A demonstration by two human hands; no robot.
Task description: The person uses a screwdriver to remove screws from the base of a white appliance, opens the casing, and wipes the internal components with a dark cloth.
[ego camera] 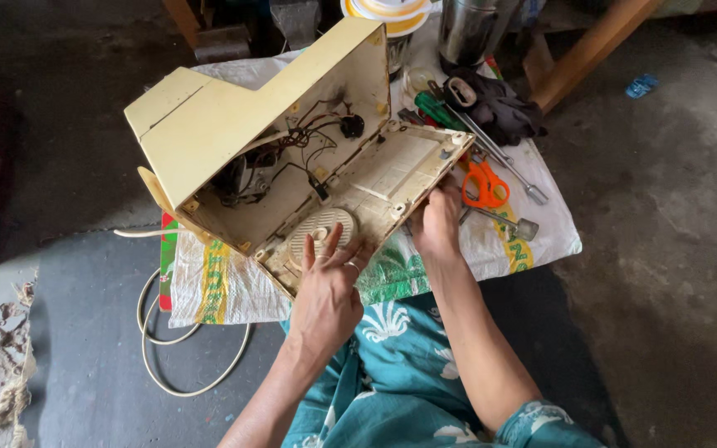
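Cream-yellow plastic forms the opened appliance housing [234,124], a boxy shell with smooth, slightly stained walls; it lies tilted on a woven white sack [234,286] with green and yellow print, at about 11 o'clock from the person's lap. Inside the shell, thin dark wires [309,137] run to a small black part; the flat base panel [392,170] hangs open toward 3 o'clock and carries a round ribbed grille [321,232]. The left hand [325,286] rests on this grille with the fingers spread and almost flat, gripping nothing; the right hand [437,222] is curled at the lower edge of the base panel, at 3 o'clock from the left one, and I cannot tell if it truly clasps the edge. At 2 o'clock lie orange-handled scissors [485,184], a long metal socket wrench [504,162], a green-handled screwdriver [433,108] and a crumpled black cloth [504,112]; a pale rubbery cord [168,348] loops on the grey concrete floor [665,249] at 8 o'clock.
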